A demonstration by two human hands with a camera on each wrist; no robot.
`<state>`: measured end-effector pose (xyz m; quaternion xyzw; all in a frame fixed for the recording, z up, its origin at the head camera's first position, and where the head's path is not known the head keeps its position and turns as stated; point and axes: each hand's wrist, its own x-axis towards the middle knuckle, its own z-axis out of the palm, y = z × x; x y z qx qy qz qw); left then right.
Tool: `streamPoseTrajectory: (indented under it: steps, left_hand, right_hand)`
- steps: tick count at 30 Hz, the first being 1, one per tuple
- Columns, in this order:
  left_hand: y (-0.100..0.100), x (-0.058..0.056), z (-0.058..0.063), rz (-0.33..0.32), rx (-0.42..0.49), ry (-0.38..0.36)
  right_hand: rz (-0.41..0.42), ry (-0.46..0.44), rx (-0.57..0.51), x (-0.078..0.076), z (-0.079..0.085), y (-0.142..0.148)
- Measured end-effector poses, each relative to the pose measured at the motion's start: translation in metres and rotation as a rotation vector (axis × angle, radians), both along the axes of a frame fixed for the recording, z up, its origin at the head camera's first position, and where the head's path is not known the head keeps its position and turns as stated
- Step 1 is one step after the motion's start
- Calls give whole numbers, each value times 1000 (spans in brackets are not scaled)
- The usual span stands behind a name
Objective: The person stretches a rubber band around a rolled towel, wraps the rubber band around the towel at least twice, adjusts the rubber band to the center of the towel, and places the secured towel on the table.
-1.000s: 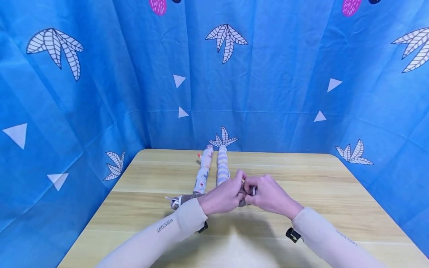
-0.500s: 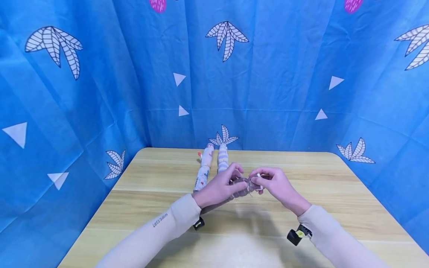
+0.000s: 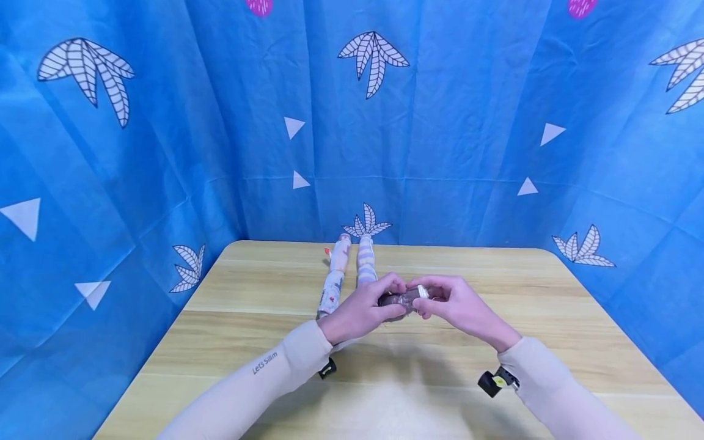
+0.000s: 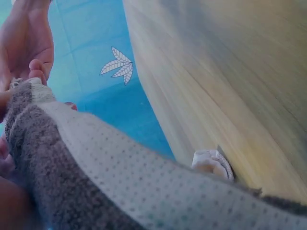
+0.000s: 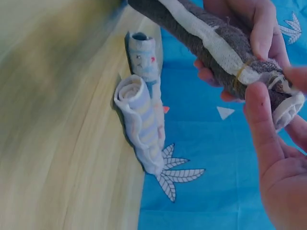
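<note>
A rolled grey-brown towel (image 3: 395,300) with pale dotted fabric along one side is held above the table between both hands. My left hand (image 3: 357,313) grips the roll around its body, thumb on the near side. My right hand (image 3: 459,308) pinches the roll's right end, where white fabric shows. A thin yellowish rubber band (image 5: 243,72) circles the roll just short of that end in the right wrist view. In the left wrist view the roll (image 4: 105,163) stretches across the frame, and its far end lies out of sight.
Two more rolled towels lie side by side at the back of the wooden table (image 3: 247,354): a patterned one (image 3: 332,292) and a striped one (image 3: 365,260). A small orange-red tag (image 3: 327,251) sits beside the patterned roll. Blue printed curtain (image 3: 462,122) surrounds the table's back and sides.
From bunched together over the roll's end, my hands have moved slightly apart, the right one shifting right. The roll's left end, earlier visible left of my left wrist, is now hidden in the head view.
</note>
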<state>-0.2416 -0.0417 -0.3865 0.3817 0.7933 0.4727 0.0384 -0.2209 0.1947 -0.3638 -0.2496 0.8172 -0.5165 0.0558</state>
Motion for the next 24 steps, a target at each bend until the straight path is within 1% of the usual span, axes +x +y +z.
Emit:
streamPoseTrajectory:
  steps: [3,5,6,7,9,13,16,18,21,24]
  left_hand:
    - [0,2,-1,-16,-2,-1]
    - [-1,4,-1,-26,-10,30]
    - [-1,4,-2,-32,-14,61]
    - [-1,5,-3,-38,-19,98]
    - [-1,4,-5,-41,-37,202]
    - [-1,6,-7,-21,-96,423]
    - [-1,7,-6,-1,-149,532]
    - [0,8,-4,14,-191,569]
    - [2,10,1,35,-252,584]
    - [5,10,3,46,-283,568]
  right_hand:
    - [10,34,3,0,0,0]
    - [1,44,0,1,0,-1]
    - [-6,41,-2,1,0,-2]
    - [-12,40,-8,1,-1,-2]
    - [-30,24,-25,1,-1,-3]
    - [-51,-57,-91,1,-3,-6]
    - [-63,-127,-131,0,-5,-7]
    - [-72,-152,-141,0,-6,-8]
    - [-84,-159,-138,0,-7,-9]
    - [-76,-150,-130,0,-8,-11]
